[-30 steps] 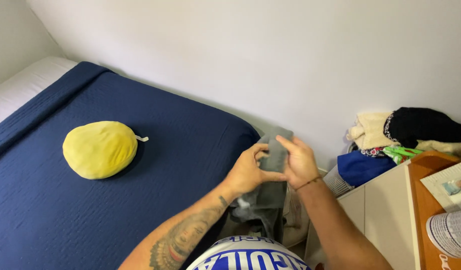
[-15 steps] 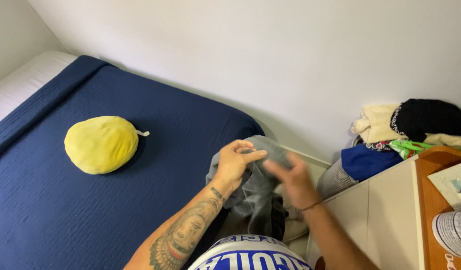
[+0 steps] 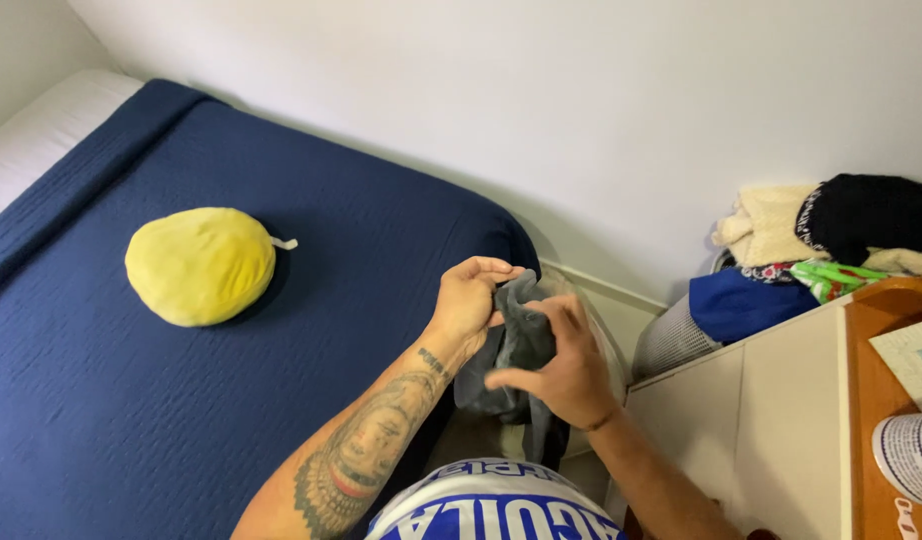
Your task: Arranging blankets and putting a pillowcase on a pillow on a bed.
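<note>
A grey piece of clothing (image 3: 518, 345) hangs bunched between both hands, over the gap beside the bed. My left hand (image 3: 468, 300) grips its upper edge with curled fingers. My right hand (image 3: 561, 365) holds the cloth lower down, thumb stretched out to the left. My tattooed left forearm (image 3: 366, 450) runs up from the bottom of the view. The lower end of the cloth is hidden behind my right hand and my shirt.
A bed with a dark blue cover (image 3: 231, 380) fills the left side, with a round yellow cushion (image 3: 201, 265) lying on it. At the right stands a white cabinet (image 3: 761, 420) with a wooden top, and a pile of folded clothes (image 3: 821, 245) lies behind it against the white wall.
The grey cloth was held up flat, then bunched together. My right hand has dropped lower on it while my left hand stays at its top edge.
</note>
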